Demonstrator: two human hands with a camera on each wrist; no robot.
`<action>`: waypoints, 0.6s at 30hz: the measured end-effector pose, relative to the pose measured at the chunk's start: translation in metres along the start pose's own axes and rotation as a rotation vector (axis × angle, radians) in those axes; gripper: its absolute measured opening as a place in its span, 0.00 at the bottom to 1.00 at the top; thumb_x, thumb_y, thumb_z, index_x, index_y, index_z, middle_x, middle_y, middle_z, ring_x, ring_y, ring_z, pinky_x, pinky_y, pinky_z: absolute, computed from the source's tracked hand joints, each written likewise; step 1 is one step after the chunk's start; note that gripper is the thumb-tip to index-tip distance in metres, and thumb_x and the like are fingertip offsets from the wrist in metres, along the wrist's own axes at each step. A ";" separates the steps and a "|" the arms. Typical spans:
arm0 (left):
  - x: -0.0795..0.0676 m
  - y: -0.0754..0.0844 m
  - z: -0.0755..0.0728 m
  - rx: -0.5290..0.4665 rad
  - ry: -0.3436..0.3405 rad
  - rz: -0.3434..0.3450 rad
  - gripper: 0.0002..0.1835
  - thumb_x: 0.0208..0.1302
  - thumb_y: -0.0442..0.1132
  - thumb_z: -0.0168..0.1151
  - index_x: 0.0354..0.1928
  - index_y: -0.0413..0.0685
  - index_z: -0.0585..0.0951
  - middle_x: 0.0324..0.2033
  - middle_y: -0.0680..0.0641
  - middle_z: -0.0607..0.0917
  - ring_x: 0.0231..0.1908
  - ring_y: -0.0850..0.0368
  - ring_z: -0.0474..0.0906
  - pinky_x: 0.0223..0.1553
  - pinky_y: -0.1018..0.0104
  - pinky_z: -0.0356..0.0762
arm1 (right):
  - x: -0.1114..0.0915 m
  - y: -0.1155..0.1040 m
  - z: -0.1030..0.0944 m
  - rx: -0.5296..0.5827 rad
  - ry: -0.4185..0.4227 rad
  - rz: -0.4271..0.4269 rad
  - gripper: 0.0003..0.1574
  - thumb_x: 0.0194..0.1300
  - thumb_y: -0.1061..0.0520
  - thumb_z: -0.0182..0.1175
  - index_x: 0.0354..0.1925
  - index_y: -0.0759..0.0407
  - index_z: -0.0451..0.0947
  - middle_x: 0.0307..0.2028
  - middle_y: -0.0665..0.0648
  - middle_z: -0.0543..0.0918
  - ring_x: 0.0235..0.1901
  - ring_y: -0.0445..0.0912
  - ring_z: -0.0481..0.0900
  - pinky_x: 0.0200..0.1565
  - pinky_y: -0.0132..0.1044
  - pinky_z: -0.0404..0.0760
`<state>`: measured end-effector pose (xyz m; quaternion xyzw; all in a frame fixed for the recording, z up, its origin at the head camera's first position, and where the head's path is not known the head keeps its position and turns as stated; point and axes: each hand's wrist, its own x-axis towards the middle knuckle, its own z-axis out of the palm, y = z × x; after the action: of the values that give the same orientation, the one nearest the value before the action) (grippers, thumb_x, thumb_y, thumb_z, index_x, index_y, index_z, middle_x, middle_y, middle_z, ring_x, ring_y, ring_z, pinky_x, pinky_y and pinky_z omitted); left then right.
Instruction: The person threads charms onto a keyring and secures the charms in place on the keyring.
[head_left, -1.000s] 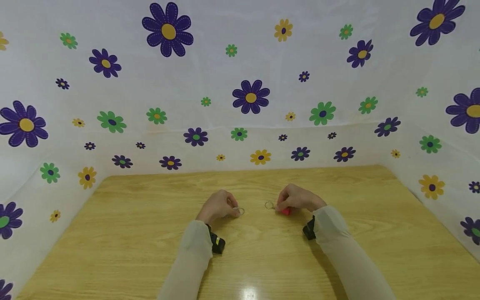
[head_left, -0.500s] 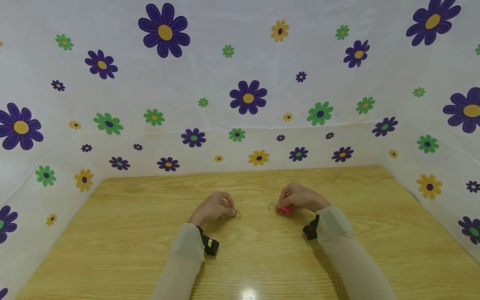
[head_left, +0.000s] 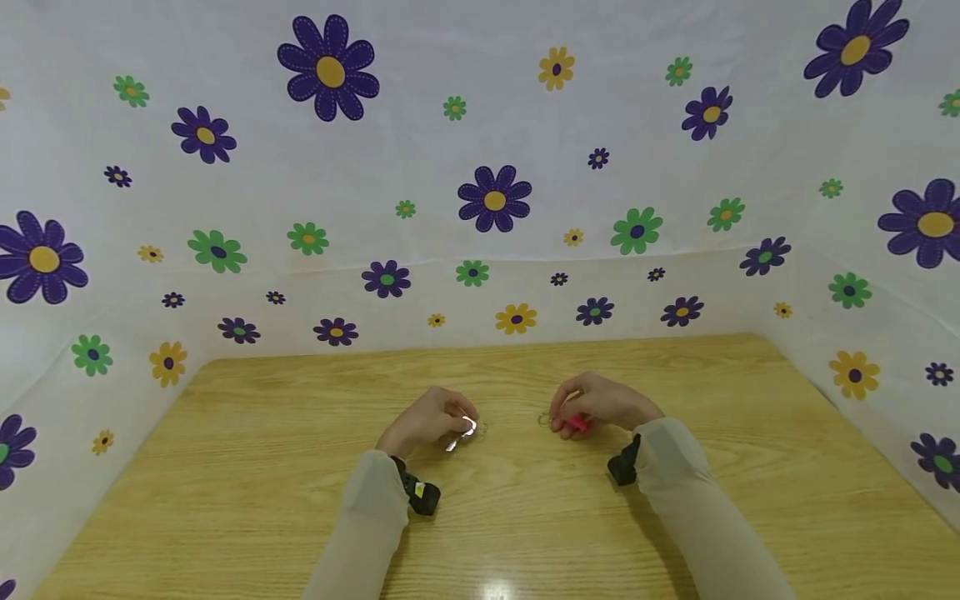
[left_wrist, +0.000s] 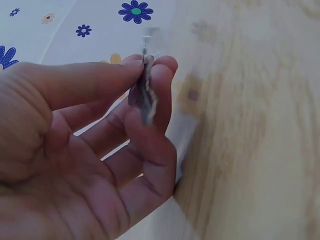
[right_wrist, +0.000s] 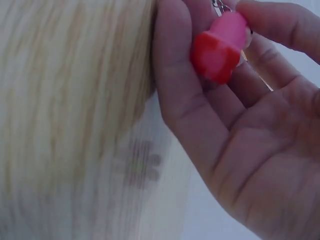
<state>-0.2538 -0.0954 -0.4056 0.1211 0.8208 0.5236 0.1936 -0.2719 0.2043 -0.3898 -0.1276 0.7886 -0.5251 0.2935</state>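
My left hand [head_left: 431, 417] pinches a silver key [head_left: 461, 434] between thumb and fingers, a little left of the table's middle. A thin ring [head_left: 482, 429] hangs off the key, toward the right. In the left wrist view the key [left_wrist: 147, 97] appears edge-on and blurred, its toothed side visible. Opposite, my right hand [head_left: 606, 402] holds a pink and red keychain charm [head_left: 577, 423]. Its metal split ring [head_left: 545, 419] sticks out to the left of the fingertips. The right wrist view shows the charm [right_wrist: 218, 49] between thumb and fingers, with a short chain [right_wrist: 221, 6] at its top.
Both hands are over a light wooden table [head_left: 300, 533]. White cloth with printed flowers [head_left: 495, 200] stands around its back and sides. Each wrist carries a small black camera [head_left: 423, 497] below a pale sleeve [head_left: 360, 517].
My left hand has drawn slightly left and turned, so the key now shows below the fingers. The right hand has rotated a little, exposing more of the pink charm.
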 end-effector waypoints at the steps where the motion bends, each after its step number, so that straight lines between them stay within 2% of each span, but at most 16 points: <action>1: 0.000 0.000 0.000 -0.004 -0.002 -0.005 0.07 0.70 0.25 0.59 0.45 0.32 0.84 0.29 0.47 0.85 0.22 0.61 0.71 0.24 0.71 0.69 | 0.000 0.000 0.000 -0.006 -0.002 0.003 0.09 0.69 0.70 0.54 0.43 0.75 0.80 0.36 0.63 0.87 0.31 0.47 0.85 0.39 0.39 0.87; 7: 0.000 0.001 0.000 -0.023 -0.017 0.005 0.09 0.73 0.27 0.58 0.47 0.33 0.86 0.29 0.47 0.85 0.23 0.61 0.70 0.25 0.71 0.65 | 0.002 -0.002 0.002 -0.071 0.019 -0.021 0.10 0.71 0.67 0.57 0.43 0.75 0.82 0.34 0.60 0.87 0.30 0.45 0.83 0.35 0.34 0.84; 10: -0.001 0.001 0.000 -0.030 -0.011 0.020 0.10 0.73 0.28 0.59 0.48 0.33 0.87 0.29 0.47 0.85 0.22 0.60 0.68 0.25 0.69 0.65 | 0.005 -0.002 0.003 -0.104 0.080 -0.033 0.09 0.71 0.65 0.60 0.39 0.73 0.82 0.31 0.58 0.86 0.27 0.43 0.80 0.29 0.31 0.79; 14: -0.002 0.000 0.001 -0.050 0.020 0.030 0.10 0.72 0.30 0.61 0.48 0.33 0.86 0.36 0.44 0.88 0.22 0.60 0.68 0.25 0.69 0.65 | 0.008 0.000 0.006 -0.110 0.168 -0.036 0.05 0.69 0.67 0.61 0.36 0.70 0.81 0.28 0.56 0.85 0.24 0.43 0.76 0.26 0.30 0.73; 18: -0.002 0.000 0.003 -0.064 0.049 0.042 0.09 0.71 0.30 0.62 0.48 0.32 0.86 0.38 0.43 0.88 0.23 0.60 0.70 0.25 0.70 0.65 | 0.008 -0.001 0.008 -0.094 0.197 -0.036 0.04 0.68 0.68 0.61 0.35 0.68 0.80 0.28 0.57 0.86 0.24 0.43 0.77 0.26 0.30 0.72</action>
<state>-0.2502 -0.0938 -0.4062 0.1192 0.8054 0.5563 0.1662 -0.2739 0.1932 -0.3936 -0.1030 0.8350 -0.5027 0.1986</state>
